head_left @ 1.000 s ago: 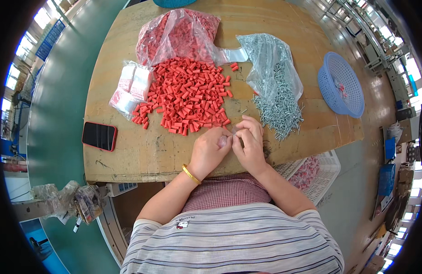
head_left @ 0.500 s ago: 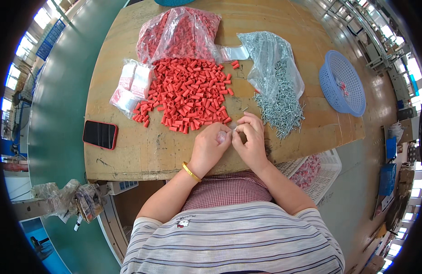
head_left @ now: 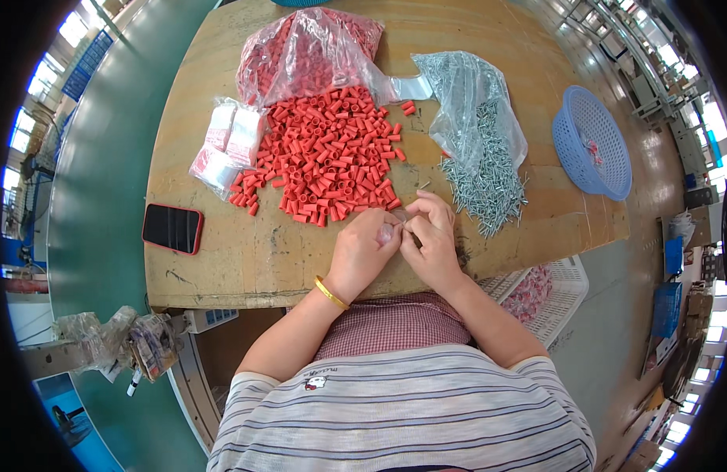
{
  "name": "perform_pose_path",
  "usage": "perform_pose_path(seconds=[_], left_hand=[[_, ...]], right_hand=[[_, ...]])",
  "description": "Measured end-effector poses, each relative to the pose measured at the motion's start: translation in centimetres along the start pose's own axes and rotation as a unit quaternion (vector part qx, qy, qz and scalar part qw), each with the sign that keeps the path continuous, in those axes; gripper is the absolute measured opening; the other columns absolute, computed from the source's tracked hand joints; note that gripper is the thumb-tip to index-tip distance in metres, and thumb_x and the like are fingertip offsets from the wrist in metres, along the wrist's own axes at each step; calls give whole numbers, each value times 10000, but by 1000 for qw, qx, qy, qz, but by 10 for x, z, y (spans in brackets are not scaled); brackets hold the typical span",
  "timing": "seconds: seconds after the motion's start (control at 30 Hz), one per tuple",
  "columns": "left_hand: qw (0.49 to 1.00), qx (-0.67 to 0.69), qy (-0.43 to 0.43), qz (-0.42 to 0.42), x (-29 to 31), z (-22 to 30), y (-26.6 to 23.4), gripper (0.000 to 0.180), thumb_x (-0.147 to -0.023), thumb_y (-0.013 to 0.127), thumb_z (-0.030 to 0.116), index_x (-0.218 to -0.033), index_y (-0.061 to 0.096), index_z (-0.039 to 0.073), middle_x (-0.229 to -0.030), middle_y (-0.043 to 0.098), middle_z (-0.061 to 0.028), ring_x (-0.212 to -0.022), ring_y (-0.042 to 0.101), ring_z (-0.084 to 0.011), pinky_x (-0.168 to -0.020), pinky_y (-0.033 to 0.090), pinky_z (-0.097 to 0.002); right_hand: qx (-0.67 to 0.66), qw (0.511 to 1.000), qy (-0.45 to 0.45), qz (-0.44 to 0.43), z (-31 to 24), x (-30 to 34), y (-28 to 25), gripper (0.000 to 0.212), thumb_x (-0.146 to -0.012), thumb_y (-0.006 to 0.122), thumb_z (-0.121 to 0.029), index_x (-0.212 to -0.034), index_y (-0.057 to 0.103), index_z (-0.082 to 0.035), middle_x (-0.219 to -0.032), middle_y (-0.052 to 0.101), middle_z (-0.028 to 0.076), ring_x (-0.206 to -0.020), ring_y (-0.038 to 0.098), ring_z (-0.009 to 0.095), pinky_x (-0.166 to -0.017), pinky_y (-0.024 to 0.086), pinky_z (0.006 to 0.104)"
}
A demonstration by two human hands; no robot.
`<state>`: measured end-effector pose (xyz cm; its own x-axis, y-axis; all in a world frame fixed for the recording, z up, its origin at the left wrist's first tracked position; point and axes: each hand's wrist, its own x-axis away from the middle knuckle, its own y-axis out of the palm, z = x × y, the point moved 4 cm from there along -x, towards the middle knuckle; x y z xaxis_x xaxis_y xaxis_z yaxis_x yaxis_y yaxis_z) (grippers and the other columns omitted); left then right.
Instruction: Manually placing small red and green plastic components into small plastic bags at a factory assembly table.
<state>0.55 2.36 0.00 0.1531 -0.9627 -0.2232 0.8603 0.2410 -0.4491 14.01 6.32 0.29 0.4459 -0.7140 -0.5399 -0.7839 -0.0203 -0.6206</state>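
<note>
Across our worktop (head_left: 222, 275) we see a heap of red caps (head_left: 332, 157) and, to its right, a smaller spill of silvery screws (head_left: 489, 193). Nearer us than the caps, our left hand (head_left: 363, 249) and right hand (head_left: 433, 246) meet, each grip narrow, pinching what seems to be a small clear bag (head_left: 385, 234) between them.

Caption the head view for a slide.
Left hand and right hand hold clear plastic near hollow red pieces and silvery screws.

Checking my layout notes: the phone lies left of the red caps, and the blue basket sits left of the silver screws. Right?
Not quite: the head view shows the blue basket right of the silver screws. The phone lies left of the red caps.
</note>
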Motion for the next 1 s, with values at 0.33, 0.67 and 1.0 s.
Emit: perform_pose_path(seconds=[0.33, 0.67, 1.0], left_hand=[[999, 29, 13, 3, -3, 4, -2, 156, -786, 669, 21, -932, 614, 29, -838, 596, -107, -724, 592, -267, -666, 493, -336], [993, -58, 78, -69, 1, 17, -4, 221, -764, 669, 1, -979, 661, 56, -832, 590, -83, -711, 589, -237, -666, 499, -328], [996, -27, 72, -47, 4, 2, -3, 248, -739, 695, 21, -972, 616, 45, -835, 592, -102, -765, 598, -263, -682, 492, -344]], right_hand=[[-150, 983, 101, -23, 20, 6, -1, 68, -759, 632, -32, -768, 564, -31, -1110, 506, 131, -1224, 438, 359, -1010, 351, 451], [-171, 977, 125, 19, 22, 6, -5, 68, -812, 614, -45, -786, 556, -19, -1088, 510, 158, -1187, 470, 347, -995, 373, 427], [-130, 988, 80, -3, 9, 6, -2, 77, -811, 626, -53, -796, 559, -19, -1162, 497, 168, -1198, 450, 357, -1016, 353, 447]])
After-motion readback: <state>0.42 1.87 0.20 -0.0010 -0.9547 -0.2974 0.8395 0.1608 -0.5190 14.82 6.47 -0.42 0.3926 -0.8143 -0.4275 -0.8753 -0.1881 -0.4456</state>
